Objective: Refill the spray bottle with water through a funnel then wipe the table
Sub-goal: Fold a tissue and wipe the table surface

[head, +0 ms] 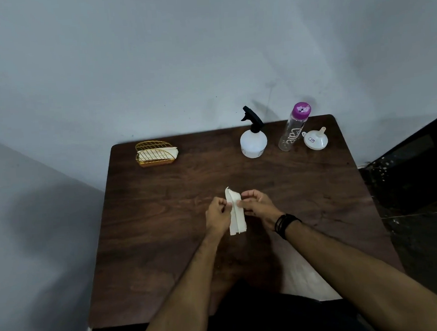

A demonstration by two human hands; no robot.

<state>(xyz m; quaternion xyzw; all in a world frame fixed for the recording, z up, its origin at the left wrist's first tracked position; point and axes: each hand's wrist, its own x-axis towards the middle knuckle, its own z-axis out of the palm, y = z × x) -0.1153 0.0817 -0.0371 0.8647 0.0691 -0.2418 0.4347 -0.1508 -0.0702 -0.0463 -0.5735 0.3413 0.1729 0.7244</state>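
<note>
Landmark: the dark brown wooden table (164, 219); all places below are given from its edges and centre.

Napkin: a white folded paper napkin (236, 213) is held just above the table centre. Its long axis runs from the far edge toward the person, a little tilted.

Left hand: the left hand (216, 215) pinches the left edge of the napkin between thumb and curled fingers.

Right hand: the right hand (257, 205) pinches the right edge, fingers bent; a black braided wristband (285, 224) is on this wrist.

Key relation: the napkin lies between both hands, so each hand is equally near. To open it, the hands probably must pull apart across its short axis.

Spray bottle: the white plastic spray bottle with black trigger head (253, 137) stands near the far edge, right of centre, well apart from the hands, head fitted on.

Water bottle: a clear plastic bottle with purple cap (294, 127) stands just right of the spray bottle.

Funnel: a small white plastic funnel (315, 139) lies near the far right corner, mouth down and spout up.

Napkin holder: a golden wire holder with white napkins (156, 153) stands near the far left corner.

Hard to see: the water level in both bottles, wetness on the table, and the number of napkin layers cannot be judged. The near table edge is covered by the arms.
</note>
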